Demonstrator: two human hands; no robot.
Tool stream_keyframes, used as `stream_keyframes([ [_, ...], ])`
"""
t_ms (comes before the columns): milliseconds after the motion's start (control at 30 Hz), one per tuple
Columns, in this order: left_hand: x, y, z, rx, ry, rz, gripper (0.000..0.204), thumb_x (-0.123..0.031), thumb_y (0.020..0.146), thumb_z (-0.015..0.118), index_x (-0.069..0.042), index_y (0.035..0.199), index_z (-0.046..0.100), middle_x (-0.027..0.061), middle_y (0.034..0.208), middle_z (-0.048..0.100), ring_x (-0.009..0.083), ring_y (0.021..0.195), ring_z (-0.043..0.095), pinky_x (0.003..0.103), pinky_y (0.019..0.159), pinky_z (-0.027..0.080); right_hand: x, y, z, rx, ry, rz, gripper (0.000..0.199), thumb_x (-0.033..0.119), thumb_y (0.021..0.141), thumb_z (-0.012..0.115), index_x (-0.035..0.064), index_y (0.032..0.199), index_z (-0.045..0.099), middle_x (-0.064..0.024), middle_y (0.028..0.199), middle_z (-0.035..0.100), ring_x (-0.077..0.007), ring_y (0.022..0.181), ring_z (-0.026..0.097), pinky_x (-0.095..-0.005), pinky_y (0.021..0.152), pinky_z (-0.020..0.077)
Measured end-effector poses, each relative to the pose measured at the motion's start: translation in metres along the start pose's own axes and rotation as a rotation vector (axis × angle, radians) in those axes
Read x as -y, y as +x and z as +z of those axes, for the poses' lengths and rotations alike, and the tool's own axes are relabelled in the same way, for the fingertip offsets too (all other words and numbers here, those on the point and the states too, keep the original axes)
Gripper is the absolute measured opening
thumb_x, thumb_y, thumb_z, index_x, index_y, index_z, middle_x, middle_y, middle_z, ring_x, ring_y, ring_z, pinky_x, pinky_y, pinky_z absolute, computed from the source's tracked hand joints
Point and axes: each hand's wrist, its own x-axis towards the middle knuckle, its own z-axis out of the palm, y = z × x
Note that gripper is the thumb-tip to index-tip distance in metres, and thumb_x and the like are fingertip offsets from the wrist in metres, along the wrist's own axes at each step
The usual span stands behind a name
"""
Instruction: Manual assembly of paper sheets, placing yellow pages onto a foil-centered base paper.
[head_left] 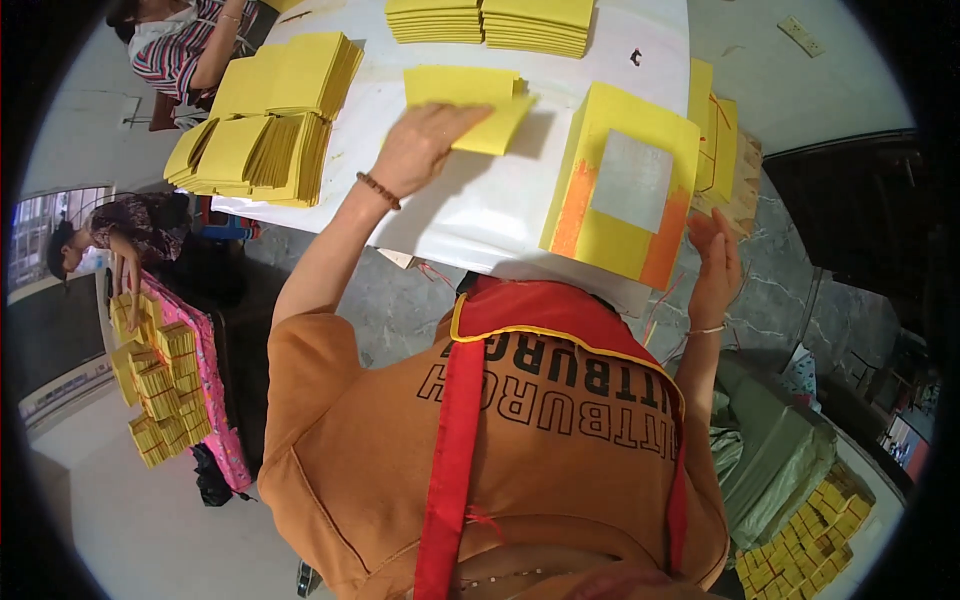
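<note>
My left hand point(425, 145), wearing a beaded bracelet, is closed on a yellow paper sheet point(500, 128), its near right corner lifted off the white table. More yellow paper point(460, 84) lies flat just beyond the fingers. At the table's right front stands a thick stack of yellow paper point(640, 125), with a silver square on top and orange bands toward its near edge. Beside the stack's right side, past the table edge, my right hand point(715, 260) is held up with its fingers apart and nothing in it.
Folded yellow paper piles point(285, 85) stand at the table's left, with more stacks point(535, 22) at the far edge. Tied yellow bundles point(725, 150) sit right of the table. One person point(185, 50) sits at far left; another point(140, 225) handles bundles on a pink-covered table point(225, 410).
</note>
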Motion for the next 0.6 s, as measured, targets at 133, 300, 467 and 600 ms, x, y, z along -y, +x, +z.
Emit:
stream_keyframes([
  [133,0.042,0.006,0.053,-0.135,0.397,0.081,0.057,-0.007,0.072,0.058,-0.021,0.126,0.047,0.0025,0.123,0.05,0.0231,0.109,0.047,0.042,0.089,0.035,-0.004,0.002,0.012,0.019,-0.041,-0.057,0.034,0.019,0.095,0.043,-0.0001,0.122,0.049,-0.0109,0.11,0.059,-0.0177,0.101,0.056,-0.0319,0.092,0.0414],
  [300,0.066,0.001,0.108,0.015,0.377,0.063,0.065,-0.012,0.072,0.063,-0.025,0.131,0.04,0.002,0.131,0.043,0.0235,0.114,0.042,0.043,0.093,0.033,-0.004,-0.002,0.017,0.033,-0.075,-0.086,0.029,0.012,0.092,0.048,-0.0016,0.117,0.053,-0.0086,0.107,0.06,-0.0143,0.1,0.055,-0.0273,0.09,0.0408],
  [467,0.075,0.012,0.112,0.42,0.289,-0.005,0.072,-0.022,0.077,0.06,-0.027,0.139,0.025,0.0054,0.144,0.026,0.0282,0.129,0.027,0.048,0.103,0.023,-0.01,-0.009,0.018,0.009,-0.057,-0.032,0.028,0.01,0.091,0.05,-0.0012,0.116,0.054,-0.0083,0.108,0.059,-0.0136,0.099,0.054,-0.0262,0.088,0.0412],
  [600,0.071,0.01,0.113,0.552,0.195,-0.108,0.069,-0.041,0.082,0.052,-0.026,0.141,0.019,0.0068,0.148,0.017,0.0292,0.134,0.017,0.049,0.107,0.014,-0.012,-0.01,0.016,0.005,-0.02,-0.024,0.029,0.009,0.089,0.053,-0.0011,0.116,0.054,-0.0076,0.109,0.059,-0.013,0.1,0.054,-0.026,0.088,0.0417],
])
